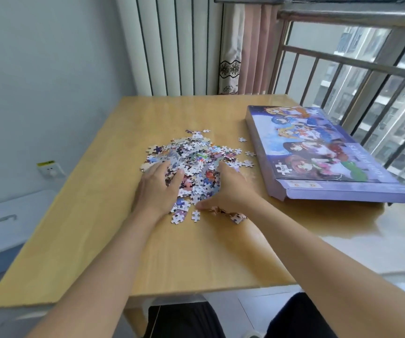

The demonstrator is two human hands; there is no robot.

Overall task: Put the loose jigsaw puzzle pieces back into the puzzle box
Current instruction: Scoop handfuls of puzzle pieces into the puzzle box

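Wooden table (113, 240) fills the middle of the frame, with window bars at upper right. At centre lies the heap of jigsaw pieces (196, 154). My left hand (158, 186) and right hand (230, 189) press in on its near sides, fingers loosely curved, cupping pieces. At right the closed purple puzzle box (323, 152) lies flat, its cover lettering too blurred to read.

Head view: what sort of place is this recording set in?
Probably a room in a high-rise flat. A wooden table stands in a corner by a barred window that looks onto apartment blocks, with a curtain beside it and a wall socket low down.
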